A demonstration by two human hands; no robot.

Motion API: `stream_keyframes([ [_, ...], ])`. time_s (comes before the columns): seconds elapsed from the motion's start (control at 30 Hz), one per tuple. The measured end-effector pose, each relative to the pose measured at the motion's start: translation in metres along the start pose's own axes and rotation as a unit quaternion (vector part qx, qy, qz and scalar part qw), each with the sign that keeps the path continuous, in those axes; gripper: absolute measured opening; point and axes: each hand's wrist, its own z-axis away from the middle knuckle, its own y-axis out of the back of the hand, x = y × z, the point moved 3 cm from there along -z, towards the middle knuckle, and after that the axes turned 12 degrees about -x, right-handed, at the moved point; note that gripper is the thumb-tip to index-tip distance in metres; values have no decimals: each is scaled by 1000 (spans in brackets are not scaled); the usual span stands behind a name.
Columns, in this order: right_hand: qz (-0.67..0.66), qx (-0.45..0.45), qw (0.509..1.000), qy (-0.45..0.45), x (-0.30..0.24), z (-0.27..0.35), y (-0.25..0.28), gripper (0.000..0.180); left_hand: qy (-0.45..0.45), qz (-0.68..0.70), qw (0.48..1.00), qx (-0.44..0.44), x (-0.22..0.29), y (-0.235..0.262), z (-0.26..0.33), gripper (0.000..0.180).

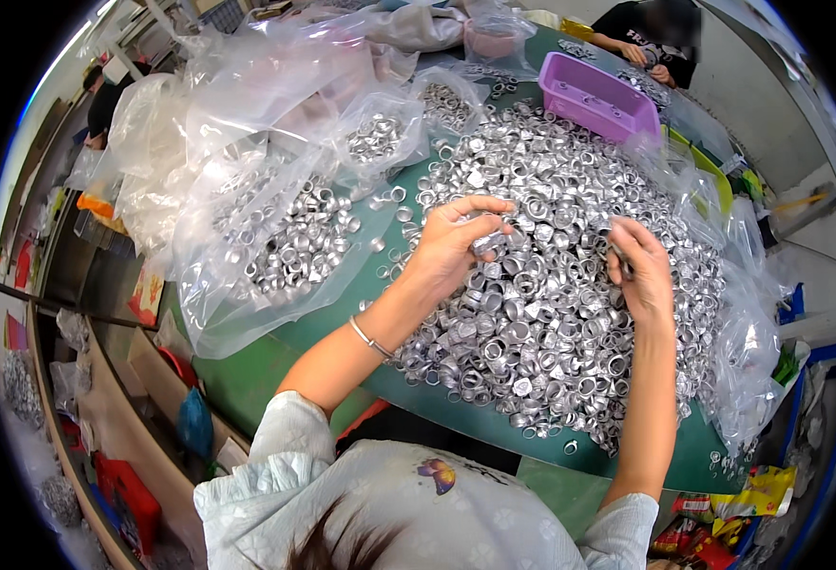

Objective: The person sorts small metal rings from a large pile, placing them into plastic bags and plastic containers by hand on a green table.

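Note:
A broad heap of silver metal rings [532, 313] is spread over the green table [394, 389]. Above the heap's left part, my left hand [458, 237] is closed with silver rings between its fingers and palm. My right hand [640, 261] hovers over the right part of the heap, its fingers curled together; a small dark metal piece, seemingly a ring, shows at them. To the left of my left hand, a clear plastic bag [218, 313] lies open with many rings in it.
A purple plastic basket [598, 95] stands behind the heap, beside a yellow-green one [722, 180]. More clear bags [275, 85] pile up at the back left. Across the table a co-worker's hands [648, 62] handle small pieces. Wooden shelves [133, 418] stand at left.

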Motion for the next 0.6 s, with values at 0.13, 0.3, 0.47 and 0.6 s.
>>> stream_keyframes([
  [0.13,491,84,845,192,-15,-20,-24,22,-66,-414,908,8,10,7,-17,23],
  [0.3,585,120,797,94,-20,-40,-15,26,-100,-699,708,-21,12,-16,-12,26],
  [0.47,688,79,716,89,-21,-47,-28,21,-29,-812,579,-71,0,-24,-14,10],
  [0.6,674,57,727,118,-14,-67,-44,18,-36,-825,560,-64,5,-22,-13,7],
])
